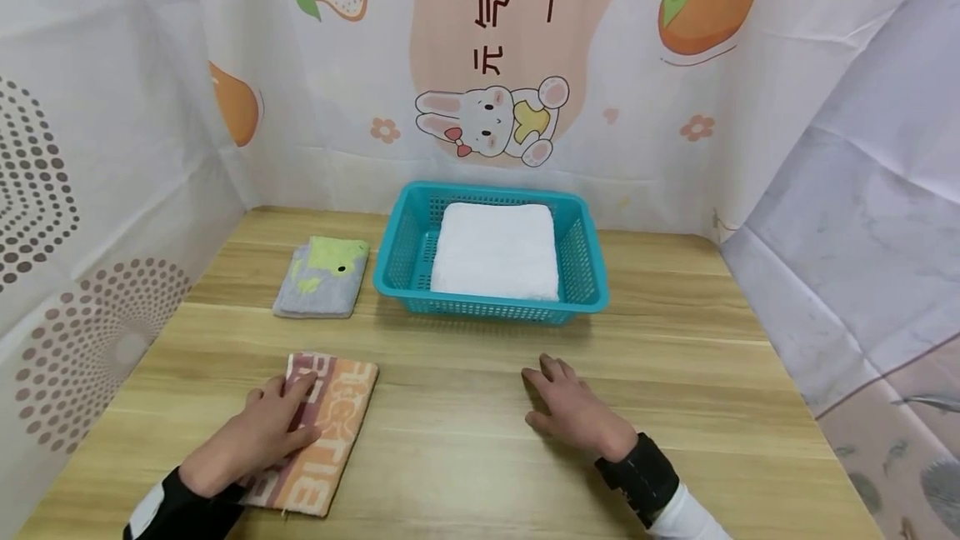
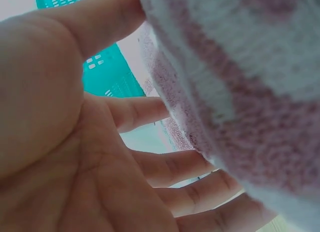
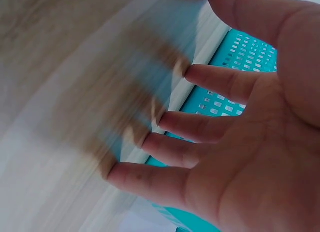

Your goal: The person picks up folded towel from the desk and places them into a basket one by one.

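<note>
In the head view the left hand (image 1: pixel 255 433) rests on a folded orange and purple patterned towel (image 1: pixel 337 423) at the front left. The left wrist view shows that hand's palm (image 2: pixel 75 157) with thumb and fingertips against the towel's pink and white cloth (image 2: pixel 260 117), fingers fairly straight. The right hand (image 1: pixel 576 411) rests on the table (image 1: pixel 450 432) with fingers spread and nothing held. Seen from the right wrist, its fingertips touch the wood, and the palm (image 3: pixel 260 157) is bare.
A teal basket (image 1: pixel 487 307) at the back middle holds a folded white towel (image 1: pixel 495 250). Left of it lies a folded grey and green towel (image 1: pixel 321 277). Printed curtains (image 1: pixel 330 90) hang behind the table and along both sides.
</note>
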A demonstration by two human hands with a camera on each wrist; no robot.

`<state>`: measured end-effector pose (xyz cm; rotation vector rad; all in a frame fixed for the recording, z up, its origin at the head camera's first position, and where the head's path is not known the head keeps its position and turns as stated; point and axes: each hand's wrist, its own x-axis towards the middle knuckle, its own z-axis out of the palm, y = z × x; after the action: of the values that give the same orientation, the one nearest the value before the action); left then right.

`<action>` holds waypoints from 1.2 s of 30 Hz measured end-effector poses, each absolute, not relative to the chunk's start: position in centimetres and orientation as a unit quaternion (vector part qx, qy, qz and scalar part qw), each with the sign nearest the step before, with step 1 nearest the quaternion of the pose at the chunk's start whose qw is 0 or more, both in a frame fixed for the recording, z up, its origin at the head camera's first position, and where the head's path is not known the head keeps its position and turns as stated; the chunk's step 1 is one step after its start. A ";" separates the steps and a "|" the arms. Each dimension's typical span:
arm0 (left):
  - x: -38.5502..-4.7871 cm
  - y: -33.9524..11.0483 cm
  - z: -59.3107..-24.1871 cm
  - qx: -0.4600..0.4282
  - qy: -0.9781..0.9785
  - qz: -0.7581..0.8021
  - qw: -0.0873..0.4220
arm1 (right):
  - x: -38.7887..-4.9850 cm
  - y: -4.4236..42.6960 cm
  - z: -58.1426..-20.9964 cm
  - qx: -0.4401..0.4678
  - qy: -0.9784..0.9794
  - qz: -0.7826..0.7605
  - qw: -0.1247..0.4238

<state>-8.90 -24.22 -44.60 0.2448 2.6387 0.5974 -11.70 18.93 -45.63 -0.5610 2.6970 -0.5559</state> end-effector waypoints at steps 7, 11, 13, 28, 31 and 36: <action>-9.1 -24.1 -44.5 0.094 0.952 0.202 0.209 | -11.8 18.8 -45.8 -0.195 0.949 -0.187 0.164; -9.1 -24.0 -44.5 0.113 0.956 0.188 0.195 | -11.9 18.8 -45.8 -0.196 0.947 -0.194 0.163; -9.1 -23.9 -44.4 0.118 0.957 0.185 0.191 | -11.9 18.8 -45.7 -0.197 0.946 -0.200 0.162; -9.1 -23.9 -44.9 0.120 0.956 0.184 0.196 | -12.0 18.6 -45.5 -0.195 0.947 -0.194 0.166; -9.1 -23.9 -44.8 0.124 0.956 0.185 0.192 | -12.1 18.6 -45.5 -0.194 0.949 -0.190 0.161; -8.9 -24.0 -44.8 0.130 0.954 0.191 0.193 | -11.8 18.7 -45.5 -0.196 0.950 -0.188 0.157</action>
<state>-8.87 -23.96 -44.75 0.3656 2.6766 0.5357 -11.80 18.67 -45.49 -0.5621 2.7172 -0.5367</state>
